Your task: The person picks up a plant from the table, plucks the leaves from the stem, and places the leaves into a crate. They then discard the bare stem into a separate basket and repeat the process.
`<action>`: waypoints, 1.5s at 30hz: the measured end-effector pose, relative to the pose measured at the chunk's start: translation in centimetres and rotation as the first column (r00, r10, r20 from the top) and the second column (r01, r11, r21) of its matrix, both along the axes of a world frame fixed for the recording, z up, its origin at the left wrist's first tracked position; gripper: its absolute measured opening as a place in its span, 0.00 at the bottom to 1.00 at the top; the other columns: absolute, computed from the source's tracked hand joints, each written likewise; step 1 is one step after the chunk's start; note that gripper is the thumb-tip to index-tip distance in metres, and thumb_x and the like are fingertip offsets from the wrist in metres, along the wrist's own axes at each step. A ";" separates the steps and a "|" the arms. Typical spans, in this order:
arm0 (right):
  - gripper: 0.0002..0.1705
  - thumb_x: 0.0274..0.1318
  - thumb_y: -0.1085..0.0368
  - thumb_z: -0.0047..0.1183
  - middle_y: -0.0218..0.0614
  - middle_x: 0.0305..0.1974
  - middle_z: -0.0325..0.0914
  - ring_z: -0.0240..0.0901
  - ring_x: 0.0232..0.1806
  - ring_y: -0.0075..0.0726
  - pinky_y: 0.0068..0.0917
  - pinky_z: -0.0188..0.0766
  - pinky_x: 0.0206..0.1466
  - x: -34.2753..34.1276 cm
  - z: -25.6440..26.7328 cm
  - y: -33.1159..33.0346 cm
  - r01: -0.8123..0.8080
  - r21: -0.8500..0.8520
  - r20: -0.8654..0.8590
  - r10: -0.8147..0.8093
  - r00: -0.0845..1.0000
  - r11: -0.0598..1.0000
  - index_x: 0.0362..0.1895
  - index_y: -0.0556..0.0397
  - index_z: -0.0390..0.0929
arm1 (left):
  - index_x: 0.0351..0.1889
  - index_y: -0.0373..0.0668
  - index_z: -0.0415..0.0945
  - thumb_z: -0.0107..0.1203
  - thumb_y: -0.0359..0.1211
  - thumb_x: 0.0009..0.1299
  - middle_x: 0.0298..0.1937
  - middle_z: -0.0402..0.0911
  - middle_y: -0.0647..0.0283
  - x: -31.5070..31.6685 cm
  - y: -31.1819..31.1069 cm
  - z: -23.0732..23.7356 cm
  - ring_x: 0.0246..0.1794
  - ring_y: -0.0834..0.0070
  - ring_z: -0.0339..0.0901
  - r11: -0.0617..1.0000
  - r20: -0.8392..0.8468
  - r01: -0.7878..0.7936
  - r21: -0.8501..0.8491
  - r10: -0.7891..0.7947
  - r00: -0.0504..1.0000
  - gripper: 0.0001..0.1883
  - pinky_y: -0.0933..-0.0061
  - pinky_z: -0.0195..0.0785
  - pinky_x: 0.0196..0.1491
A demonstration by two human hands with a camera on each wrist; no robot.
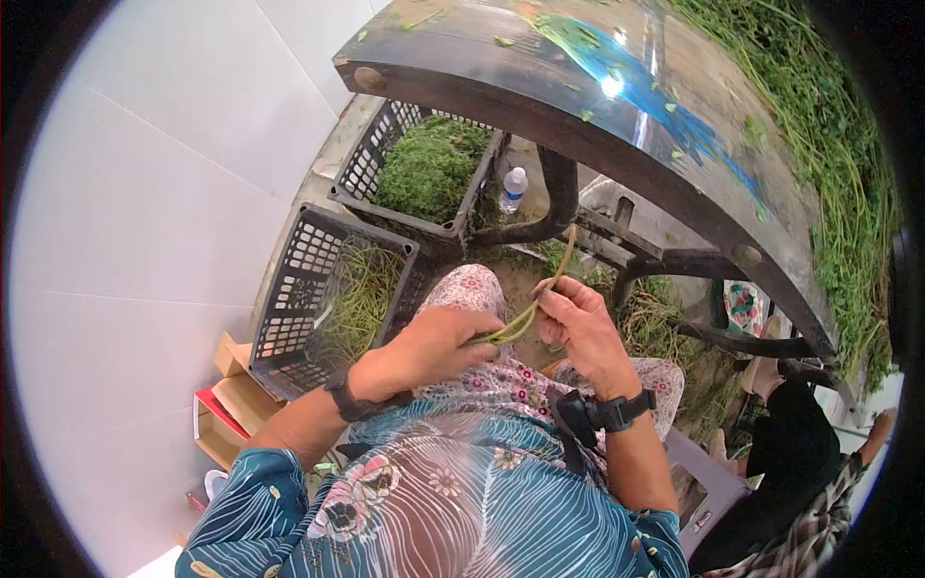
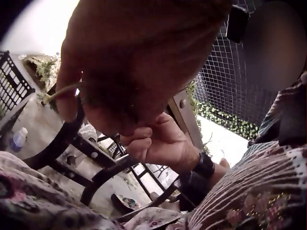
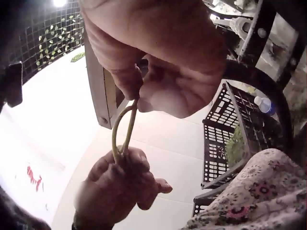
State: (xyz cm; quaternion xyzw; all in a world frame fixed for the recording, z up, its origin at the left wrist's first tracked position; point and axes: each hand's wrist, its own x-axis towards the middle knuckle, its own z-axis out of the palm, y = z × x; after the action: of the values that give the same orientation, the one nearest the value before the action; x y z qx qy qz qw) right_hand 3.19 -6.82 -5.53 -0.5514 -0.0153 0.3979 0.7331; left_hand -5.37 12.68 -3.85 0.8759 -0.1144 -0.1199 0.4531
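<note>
Green stems [image 1: 527,319] are pinched in both hands [image 1: 434,345], the blue bottle label [image 1: 511,198] illegible.

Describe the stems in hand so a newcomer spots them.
Start at the table strewn with greens. At its near side, above floral trousers, the left hand and right hand hold a few green stems between them. Unlike the heap in the nearer black crate, these are held up, bent into a narrow loop.

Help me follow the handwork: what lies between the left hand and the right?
Green stems bridge the left hand and right hand, as the head and right wrist views show.
</note>
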 end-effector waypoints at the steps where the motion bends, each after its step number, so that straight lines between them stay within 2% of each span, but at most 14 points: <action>1: 0.08 0.59 0.63 0.47 0.25 0.24 0.70 0.64 0.21 0.18 0.16 0.62 0.24 -0.2 0.0 -0.2 -0.012 -0.018 0.026 0.013 1.000 1.000 0.38 0.54 0.72 | 0.40 0.40 0.74 0.54 0.31 0.59 0.31 0.76 0.53 0.0 -0.5 0.0 0.33 0.57 0.74 1.000 -0.041 0.000 -0.025 -0.001 0.999 0.11 0.67 0.66 0.36; 5: 0.11 0.58 0.64 0.45 0.27 0.27 0.72 0.66 0.25 0.18 0.17 0.65 0.29 -0.8 0.5 -0.7 -0.050 -0.145 0.147 0.072 0.987 0.988 0.42 0.55 0.71 | 0.40 0.39 0.73 0.53 0.29 0.61 0.30 0.77 0.56 -0.2 -0.7 0.2 0.31 0.66 0.75 0.999 -0.129 -0.020 -0.046 0.014 0.992 0.10 0.72 0.66 0.37; 9: 0.15 0.58 0.63 0.44 0.28 0.30 0.73 0.67 0.28 0.20 0.18 0.65 0.32 -1.3 1.3 -2.2 -0.024 -0.278 0.216 0.087 0.972 0.960 0.46 0.57 0.71 | 0.41 0.37 0.72 0.53 0.27 0.61 0.28 0.76 0.60 -1.5 4.5 -0.3 0.28 0.79 0.70 0.974 -0.196 -0.226 -0.004 0.221 0.955 0.10 0.76 0.65 0.34; 14: 0.12 0.61 0.63 0.43 0.30 0.33 0.75 0.70 0.29 0.21 0.18 0.69 0.33 -0.8 -1.1 -6.7 0.214 -0.130 0.038 -0.211 0.977 0.968 0.45 0.55 0.71 | 0.41 0.38 0.72 0.52 0.30 0.62 0.25 0.73 0.60 -4.9 12.3 -2.5 0.24 0.76 0.67 0.835 -0.085 -0.429 0.345 0.483 0.871 0.10 0.74 0.64 0.32; 15: 0.12 0.61 0.63 0.44 0.31 0.32 0.75 0.70 0.28 0.21 0.18 0.69 0.32 -0.7 -1.5 -7.9 0.227 -0.107 0.025 -0.225 0.974 0.968 0.45 0.55 0.71 | 0.43 0.43 0.73 0.54 0.37 0.60 0.33 0.76 0.55 -5.3 13.1 -2.7 0.33 0.60 0.74 0.782 -0.176 -0.464 0.416 0.570 0.803 0.14 0.63 0.65 0.37; 18: 0.12 0.60 0.63 0.45 0.30 0.31 0.75 0.69 0.26 0.21 0.19 0.68 0.30 -0.5 -1.9 -9.3 0.252 -0.094 0.044 -0.249 0.968 0.963 0.44 0.54 0.71 | 0.46 0.43 0.72 0.55 0.39 0.59 0.42 0.76 0.58 -7.6 16.1 -6.7 0.41 0.61 0.74 0.586 0.187 -0.385 0.713 0.370 0.910 0.18 0.63 0.65 0.42; 19: 0.12 0.60 0.63 0.45 0.30 0.30 0.76 0.68 0.25 0.21 0.19 0.67 0.29 -0.5 -1.9 -9.5 0.261 -0.098 0.060 -0.256 0.965 0.960 0.45 0.54 0.71 | 0.49 0.43 0.71 0.54 0.38 0.59 0.44 0.76 0.60 -7.7 16.4 -7.0 0.43 0.59 0.73 0.566 0.108 -0.352 0.746 0.419 0.902 0.20 0.66 0.64 0.42; 26: 0.12 0.60 0.62 0.46 0.31 0.30 0.75 0.68 0.25 0.21 0.19 0.66 0.28 -0.1 -0.3 -11.4 0.350 -0.119 0.144 -0.333 0.932 0.929 0.44 0.55 0.71 | 0.44 0.38 0.73 0.50 0.30 0.63 0.37 0.79 0.63 -3.6 14.4 -3.8 0.40 0.79 0.74 0.783 -0.119 -0.603 0.154 0.620 0.775 0.12 0.77 0.65 0.44; 31: 0.12 0.60 0.61 0.46 0.32 0.31 0.75 0.68 0.25 0.21 0.19 0.68 0.28 -1.5 0.1 -16.8 0.499 -0.187 0.179 -0.470 0.864 0.846 0.44 0.54 0.71 | 0.41 0.37 0.74 0.47 0.25 0.65 0.38 0.79 0.65 0.7 8.7 3.9 0.41 0.79 0.73 0.808 0.303 -0.582 0.095 0.533 0.790 0.09 0.78 0.65 0.45; 34: 0.11 0.59 0.61 0.46 0.32 0.29 0.75 0.68 0.24 0.21 0.18 0.68 0.29 -3.4 -0.9 -20.6 0.574 -0.299 0.199 -0.539 0.818 0.762 0.42 0.53 0.71 | 0.39 0.37 0.75 0.46 0.25 0.66 0.42 0.78 0.64 3.6 6.0 6.9 0.43 0.77 0.73 0.848 0.615 -0.500 -0.177 0.492 0.616 0.08 0.78 0.65 0.45; 37: 0.09 0.59 0.62 0.46 0.31 0.28 0.74 0.67 0.22 0.21 0.17 0.65 0.27 -5.7 -1.7 -22.7 0.592 -0.314 0.180 -0.566 0.805 0.742 0.40 0.53 0.71 | 0.36 0.36 0.75 0.49 0.26 0.64 0.37 0.79 0.65 7.2 3.0 9.9 0.34 0.80 0.73 0.844 0.676 -0.421 -0.332 0.524 0.518 0.06 0.81 0.65 0.39; 40: 0.10 0.59 0.61 0.46 0.30 0.28 0.74 0.66 0.22 0.21 0.19 0.65 0.27 -7.5 -2.9 -23.4 0.569 -0.451 0.149 -0.571 0.807 0.688 0.40 0.54 0.71 | 0.36 0.36 0.75 0.51 0.27 0.64 0.36 0.79 0.65 10.9 2.0 10.6 0.31 0.82 0.71 0.932 0.738 -0.311 -0.187 0.342 0.582 0.06 0.82 0.65 0.35; 44: 0.10 0.57 0.64 0.45 0.27 0.27 0.74 0.64 0.23 0.17 0.17 0.62 0.29 -9.1 -4.4 -23.2 0.508 -0.561 0.141 -0.529 0.837 0.654 0.40 0.56 0.72 | 0.33 0.38 0.76 0.51 0.33 0.65 0.26 0.77 0.67 14.8 0.2 11.5 0.25 0.82 0.70 0.936 0.850 -0.316 0.153 0.038 0.526 0.08 0.79 0.63 0.30; 45: 0.10 0.57 0.65 0.44 0.27 0.28 0.74 0.63 0.24 0.16 0.15 0.62 0.30 -8.9 -3.1 -22.3 0.509 -0.574 0.140 -0.535 0.833 0.642 0.40 0.56 0.73 | 0.31 0.38 0.76 0.51 0.37 0.65 0.22 0.75 0.66 15.4 -0.4 11.9 0.23 0.83 0.69 0.926 0.805 -0.355 0.127 0.113 0.583 0.12 0.78 0.62 0.29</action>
State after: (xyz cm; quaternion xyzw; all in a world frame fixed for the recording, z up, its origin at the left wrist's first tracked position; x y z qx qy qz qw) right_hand -5.69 -29.09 -8.65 -0.7225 0.2840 0.1655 0.6082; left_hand 10.03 12.31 8.09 0.8999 -0.1655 0.3220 0.2431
